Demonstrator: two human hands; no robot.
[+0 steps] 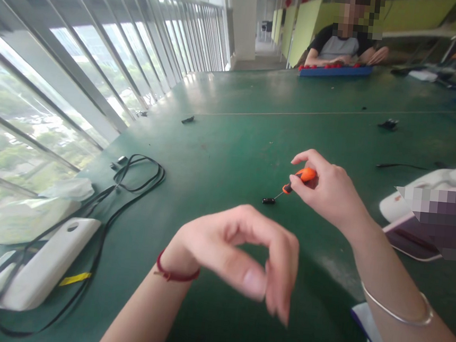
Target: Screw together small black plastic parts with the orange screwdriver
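My right hand (326, 190) grips a screwdriver (306, 174) with an orange and black handle, its index finger raised away from the handle. The thin shaft slants down to the left, and its tip meets a small black part (268, 201) on the green table. Whether the tip is seated in that part is too small to tell. Nearer to me, my left hand (240, 252) hovers over the table with its fingers loosely bent downward. Nothing shows between its thumb and fingers, and it does not touch the black part.
A black cable (129, 205) loops across the left side, past a white elongated case (50, 264). White objects (408, 208) stand at the right. Across the table a person (340, 48) sits behind a blue tray (336, 72) with red pieces. A railing (143, 41) borders the left.
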